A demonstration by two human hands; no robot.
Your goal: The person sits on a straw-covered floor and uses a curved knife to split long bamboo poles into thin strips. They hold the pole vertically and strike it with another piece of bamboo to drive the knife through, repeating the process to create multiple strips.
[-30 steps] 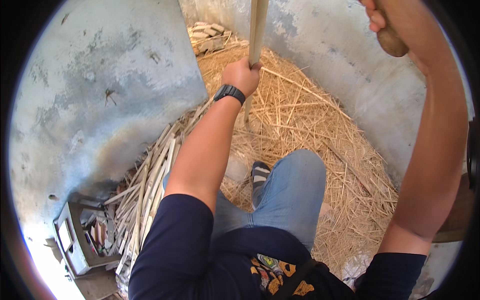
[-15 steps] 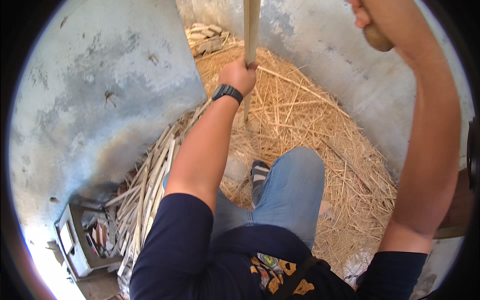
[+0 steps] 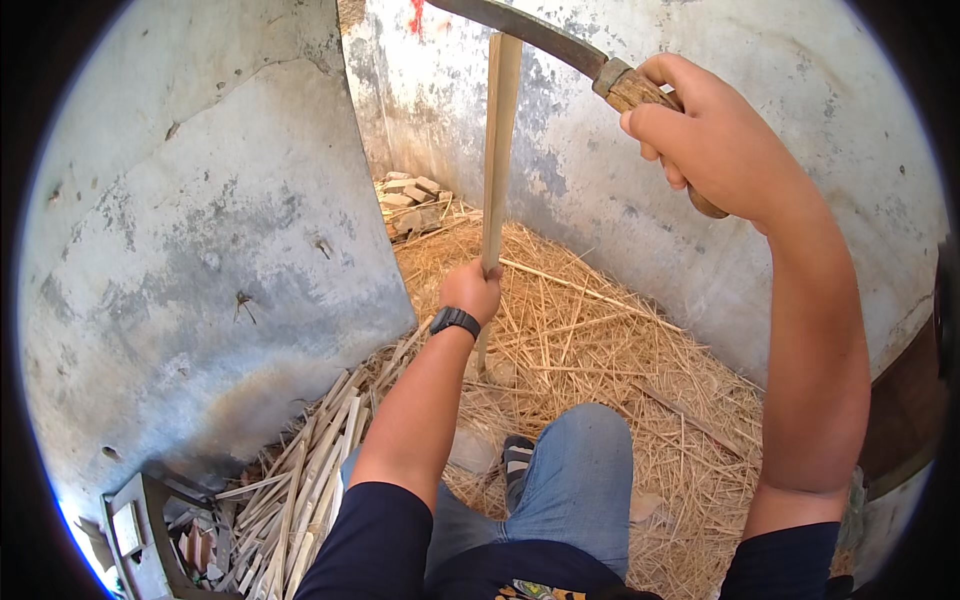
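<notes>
My left hand [image 3: 471,290] is closed around a long bamboo strip [image 3: 500,140] that stands upright in front of me. The strip's lower end reaches down to the straw-covered floor. My right hand [image 3: 705,135] grips the wooden handle of a machete [image 3: 545,33] up at the right. Its dark blade slants to the upper left, just above the strip's top end, and its tip runs out of view. A narrow gap seems to lie between blade and strip; whether they touch I cannot tell for sure.
Loose straw and shavings [image 3: 600,360] cover the floor. Many split strips [image 3: 300,490] lie piled at my left, beside a grey box-like frame [image 3: 160,540]. Worn plaster walls [image 3: 240,200] stand left, ahead and right. Broken bricks [image 3: 410,195] lie in the far corner.
The view has tilted up, so the machete blade and the strip's top now show. My right hand has come further into view, with the blade over the strip. My left hand keeps its grip.
</notes>
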